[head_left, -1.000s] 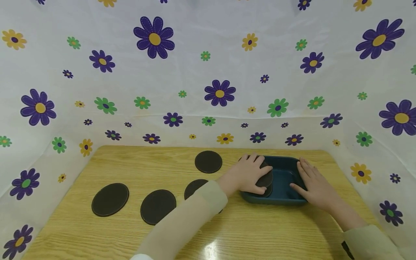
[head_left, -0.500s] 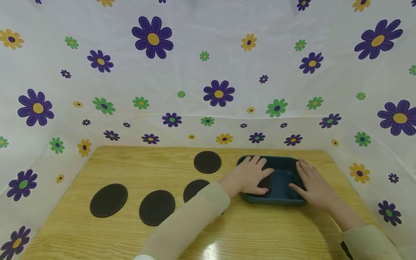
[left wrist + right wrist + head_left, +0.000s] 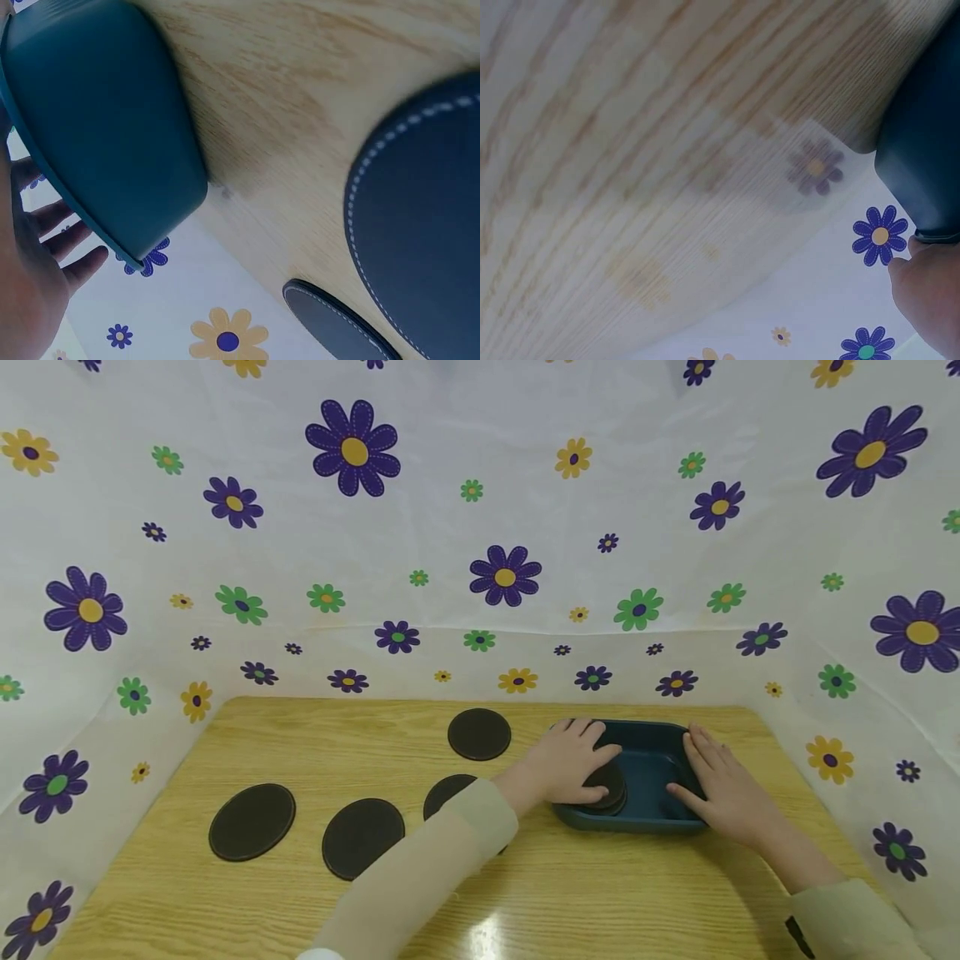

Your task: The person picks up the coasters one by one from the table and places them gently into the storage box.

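Note:
A dark teal basin [image 3: 645, 822] stands at the right of the table, with stacked round black coasters [image 3: 611, 793] in its left end. Above that stack is my left hand [image 3: 570, 764], fingers spread and relaxed, and no coaster shows in its grasp. The left wrist view puts this hand [image 3: 37, 255] at the rim of the basin [image 3: 105, 127], its fingers apart. My right hand [image 3: 723, 789] rests on the basin's right rim, fingers straight and thumb over the inside. Only part of the right hand [image 3: 930, 292] appears in the right wrist view, at the rim.
Several more stitched black coasters lie flat on the wooden table [image 3: 570, 893]: one at the back [image 3: 479, 734], one at far left [image 3: 252, 822], one nearer the middle [image 3: 360, 837] and one partly under the left sleeve [image 3: 446, 793]. A flowered white cloth [image 3: 420, 527] surrounds the table.
My left hand presses a coaster down onto the stack in the basin, then lets go and draws slightly left, uncovering more of the stack. My right hand stays on the rim.

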Demonstrator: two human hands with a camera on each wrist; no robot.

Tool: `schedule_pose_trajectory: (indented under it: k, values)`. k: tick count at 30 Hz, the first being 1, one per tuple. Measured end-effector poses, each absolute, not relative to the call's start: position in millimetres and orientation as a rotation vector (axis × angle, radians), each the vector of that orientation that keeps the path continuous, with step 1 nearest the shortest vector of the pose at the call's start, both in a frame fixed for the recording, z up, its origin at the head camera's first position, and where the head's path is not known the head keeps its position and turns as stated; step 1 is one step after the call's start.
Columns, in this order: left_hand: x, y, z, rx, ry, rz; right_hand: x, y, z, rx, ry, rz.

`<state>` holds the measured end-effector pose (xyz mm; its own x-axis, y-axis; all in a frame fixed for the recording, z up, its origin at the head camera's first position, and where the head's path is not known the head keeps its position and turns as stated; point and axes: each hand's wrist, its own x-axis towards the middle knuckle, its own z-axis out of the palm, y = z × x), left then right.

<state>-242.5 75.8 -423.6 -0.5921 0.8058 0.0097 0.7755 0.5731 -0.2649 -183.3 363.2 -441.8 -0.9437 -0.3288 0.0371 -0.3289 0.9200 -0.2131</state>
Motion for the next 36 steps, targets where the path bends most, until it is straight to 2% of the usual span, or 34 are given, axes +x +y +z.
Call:
schedule_pose_trajectory:
  k: [12, 36]
  values:
    - [-250, 42, -411, -1.309, -2.699, 0.288, -182, 365, -443, 0.523, -3.074, 0.346]
    - [-285, -18, -424, -1.045, -2.901, 0.206, -183, 364, -442, 0.528, -3.074, 0.362]
